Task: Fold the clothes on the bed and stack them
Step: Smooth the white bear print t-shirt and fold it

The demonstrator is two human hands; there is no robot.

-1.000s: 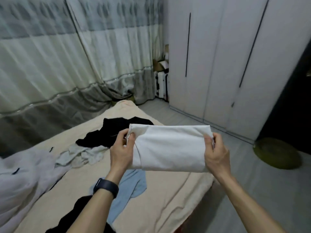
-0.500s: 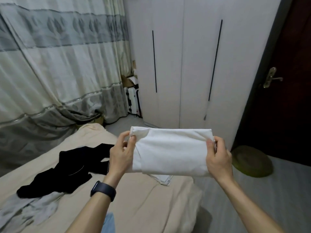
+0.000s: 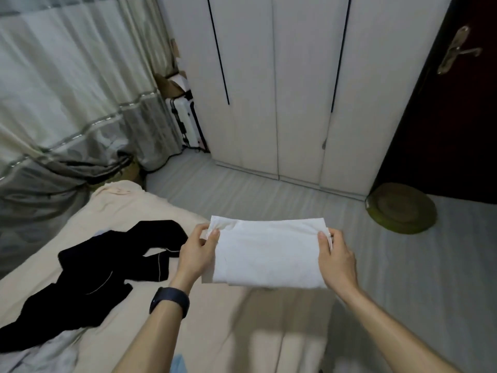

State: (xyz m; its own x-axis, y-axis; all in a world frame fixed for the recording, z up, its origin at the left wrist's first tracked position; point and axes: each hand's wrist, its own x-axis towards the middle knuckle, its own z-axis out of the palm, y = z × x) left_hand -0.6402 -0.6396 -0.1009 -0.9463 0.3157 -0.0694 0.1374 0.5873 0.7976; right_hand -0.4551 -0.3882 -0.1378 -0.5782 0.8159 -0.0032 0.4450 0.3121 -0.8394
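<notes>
A person's left hand (image 3: pixel 197 254) and right hand (image 3: pixel 337 262) each pinch an upper corner of one folded white garment (image 3: pixel 269 257), holding it in the air over the edge of the beige bed (image 3: pixel 161 211). The fingers behind the cloth are hidden. One wristband (image 3: pixel 169 301) circles the left wrist. One black garment (image 3: pixel 107 270) sprawls on the bed. A grey cloth (image 3: pixel 40 356) and a blue scrap (image 3: pixel 178 364) are cut off at the bottom edge.

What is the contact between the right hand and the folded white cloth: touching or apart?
Touching. The head view shows the right hand pinching the folded white cloth at its right edge, thumb on top.
</notes>
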